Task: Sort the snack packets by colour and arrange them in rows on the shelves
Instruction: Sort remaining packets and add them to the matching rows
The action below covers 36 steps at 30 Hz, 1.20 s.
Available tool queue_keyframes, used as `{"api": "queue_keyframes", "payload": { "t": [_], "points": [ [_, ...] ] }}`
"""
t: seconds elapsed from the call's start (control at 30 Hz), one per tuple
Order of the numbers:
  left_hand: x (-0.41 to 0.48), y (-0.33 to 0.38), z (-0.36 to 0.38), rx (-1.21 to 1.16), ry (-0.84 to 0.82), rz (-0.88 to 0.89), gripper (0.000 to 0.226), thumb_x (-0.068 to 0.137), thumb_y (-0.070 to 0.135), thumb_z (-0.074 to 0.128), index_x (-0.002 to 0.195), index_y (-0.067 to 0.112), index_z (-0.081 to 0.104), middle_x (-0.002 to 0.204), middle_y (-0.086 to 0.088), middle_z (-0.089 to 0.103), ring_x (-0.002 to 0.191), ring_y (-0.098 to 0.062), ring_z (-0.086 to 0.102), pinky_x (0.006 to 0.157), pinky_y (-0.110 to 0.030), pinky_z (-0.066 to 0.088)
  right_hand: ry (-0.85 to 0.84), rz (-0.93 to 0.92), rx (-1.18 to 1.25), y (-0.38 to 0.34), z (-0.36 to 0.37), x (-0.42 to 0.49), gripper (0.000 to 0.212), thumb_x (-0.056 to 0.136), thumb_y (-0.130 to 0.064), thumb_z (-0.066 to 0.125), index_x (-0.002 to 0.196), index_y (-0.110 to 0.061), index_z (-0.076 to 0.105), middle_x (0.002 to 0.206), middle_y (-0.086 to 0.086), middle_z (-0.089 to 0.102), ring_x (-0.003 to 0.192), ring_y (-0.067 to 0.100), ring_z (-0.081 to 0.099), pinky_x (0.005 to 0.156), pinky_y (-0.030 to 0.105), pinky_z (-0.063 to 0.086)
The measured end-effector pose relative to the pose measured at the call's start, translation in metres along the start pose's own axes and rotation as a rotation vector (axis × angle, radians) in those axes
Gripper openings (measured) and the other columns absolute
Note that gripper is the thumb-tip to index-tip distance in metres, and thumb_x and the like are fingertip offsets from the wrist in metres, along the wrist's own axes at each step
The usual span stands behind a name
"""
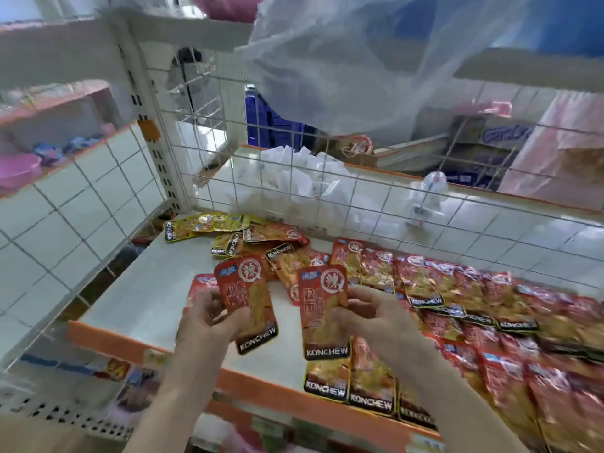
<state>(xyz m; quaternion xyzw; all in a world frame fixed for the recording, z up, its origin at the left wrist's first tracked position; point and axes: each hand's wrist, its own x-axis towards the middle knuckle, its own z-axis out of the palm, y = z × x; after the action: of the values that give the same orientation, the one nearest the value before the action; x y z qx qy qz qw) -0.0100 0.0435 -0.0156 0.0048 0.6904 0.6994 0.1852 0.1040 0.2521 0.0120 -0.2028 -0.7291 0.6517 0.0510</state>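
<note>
Gripping the left red packet (251, 299) in my left hand (209, 318) and the right red packet (322, 308) in my right hand (372, 317), I hold both above the shelf (153, 289); red rows (474, 308) (blurred) lie on it to the right, yellow packets (202, 225) far left.

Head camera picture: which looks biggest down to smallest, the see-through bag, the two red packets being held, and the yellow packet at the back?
1. see-through bag, by far.
2. left-hand red packet and right-hand red packet: alike, a tie.
3. yellow packet: smallest-looking, but farther away, so unsure.
</note>
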Motion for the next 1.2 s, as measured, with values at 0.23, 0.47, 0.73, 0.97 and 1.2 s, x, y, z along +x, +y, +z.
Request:
{"api": "queue_keyframes", "payload": {
  "t": [0.23, 0.47, 0.73, 0.97, 1.2],
  "points": [
    [-0.03, -0.004, 0.074, -0.019, -0.087, 0.02, 0.031, 0.071, 0.005, 0.082, 0.096, 0.015, 0.067, 0.086, -0.004, 0.076, 0.095, -0.038, 0.068, 0.088, -0.051, 0.053, 0.14, -0.012, 0.083, 0.014, -0.073, -0.04, 0.013, 0.089, -0.01, 0.07, 0.1, -0.016, 0.073, 0.093, -0.001, 0.077, 0.091, 0.016, 0.073, 0.078, 0.023, 0.054],
    [-0.065, -0.017, 0.144, -0.013, -0.161, -0.011, 0.02, 0.085, 0.002, 0.071, 0.1, 0.013, 0.067, 0.09, -0.007, 0.077, 0.094, -0.036, 0.07, 0.079, -0.043, 0.053, 0.225, -0.002, 0.129, 0.039, -0.137, -0.084, 0.014, 0.089, -0.013, 0.069, 0.103, -0.014, 0.073, 0.098, 0.001, 0.077, 0.094, 0.018, 0.073, 0.084, 0.031, 0.057],
    [-0.088, -0.024, 0.199, 0.054, -0.225, -0.055, 0.019, 0.07, 0.027, 0.082, 0.086, 0.028, 0.072, 0.096, -0.015, 0.073, 0.102, -0.05, 0.063, 0.093, -0.057, 0.05, 0.309, 0.051, 0.141, 0.06, -0.184, -0.11, 0.013, 0.092, -0.012, 0.065, 0.101, -0.018, 0.072, 0.094, -0.004, 0.077, 0.091, 0.013, 0.073, 0.079, 0.024, 0.057],
    [-0.077, -0.022, 0.221, 0.085, -0.303, -0.105, 0.01, 0.09, 0.01, 0.071, 0.098, 0.009, 0.067, 0.095, -0.017, 0.071, 0.096, -0.042, 0.068, 0.091, -0.057, 0.054, 0.374, 0.103, 0.179, 0.061, -0.192, -0.104, 0.016, 0.095, -0.008, 0.061, 0.104, -0.019, 0.069, 0.097, -0.004, 0.077, 0.095, 0.012, 0.072, 0.083, 0.025, 0.056],
    [-0.048, -0.013, 0.24, 0.066, -0.437, -0.215, 0.014, 0.094, 0.004, 0.065, 0.107, 0.008, 0.064, 0.108, -0.018, 0.071, 0.102, -0.037, 0.07, 0.096, -0.052, 0.054, 0.497, 0.113, 0.161, 0.056, -0.191, -0.093, 0.017, 0.095, -0.009, 0.062, 0.105, -0.022, 0.067, 0.095, -0.008, 0.077, 0.093, 0.008, 0.071, 0.085, 0.025, 0.054]
  ]
}}
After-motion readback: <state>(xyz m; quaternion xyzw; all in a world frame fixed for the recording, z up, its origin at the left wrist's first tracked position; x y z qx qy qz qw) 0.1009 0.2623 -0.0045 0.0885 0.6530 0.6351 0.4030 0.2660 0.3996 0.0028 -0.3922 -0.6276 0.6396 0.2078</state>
